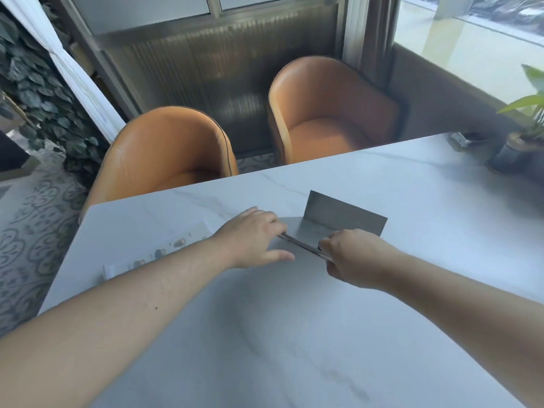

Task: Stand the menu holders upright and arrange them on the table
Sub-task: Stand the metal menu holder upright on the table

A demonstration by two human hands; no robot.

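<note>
A clear menu holder [303, 245] stands upright near the middle of the white marble table [294, 334]; I look down on its thin top edge. Its grey shadow falls on the table behind it. My left hand [253, 240] grips the left end of that top edge, thumb toward me. My right hand [350, 257] pinches the right end. A second menu holder [153, 251] lies flat to the left, partly hidden under my left forearm, with small printed pictures showing.
Two orange armchairs [164, 151] [332, 110] stand past the table's far edge. A potted plant [527, 142] and a small metal tray [468, 139] sit at the far right corner. Patterned floor lies to the left of the table.
</note>
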